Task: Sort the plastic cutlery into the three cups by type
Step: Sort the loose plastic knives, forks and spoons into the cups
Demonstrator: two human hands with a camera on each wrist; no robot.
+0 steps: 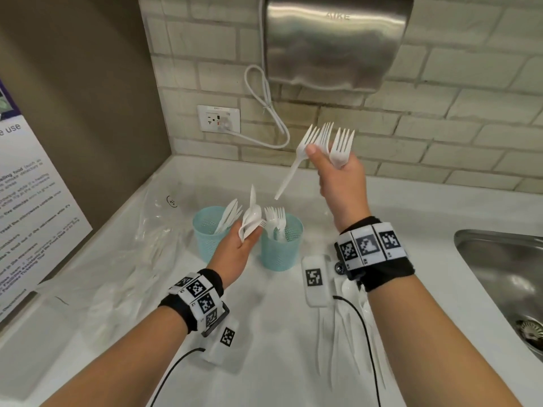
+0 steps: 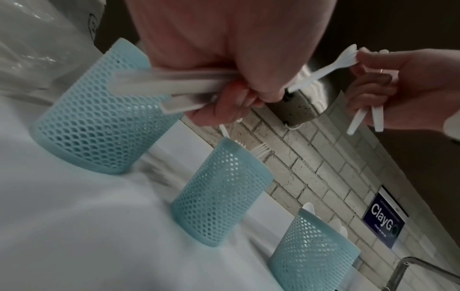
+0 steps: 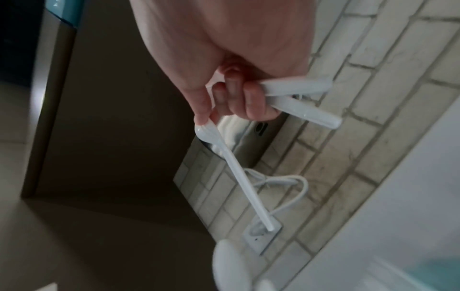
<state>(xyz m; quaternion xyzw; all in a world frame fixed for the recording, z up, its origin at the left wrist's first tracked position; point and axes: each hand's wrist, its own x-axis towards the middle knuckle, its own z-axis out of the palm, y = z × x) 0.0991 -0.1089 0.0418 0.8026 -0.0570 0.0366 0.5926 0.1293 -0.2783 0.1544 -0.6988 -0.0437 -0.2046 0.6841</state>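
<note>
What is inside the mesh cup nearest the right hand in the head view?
White forks stand tines-up in that blue mesh cup. Their handles and the cup's bottom are hidden by its wall.

My left hand (image 1: 235,254) holds spoons (image 1: 249,221) just before the left cup (image 1: 205,230); the cup with forks (image 1: 282,248) stands right of it. My right hand (image 1: 338,177) holds forks (image 1: 326,142) above, farther right. The sink (image 1: 505,265) lies far right on the surface (image 1: 279,333).

Head view looks down at the surface (image 1: 293,333); wrist views look close along each hand, sharing the brick wall (image 2: 323,177).
</note>
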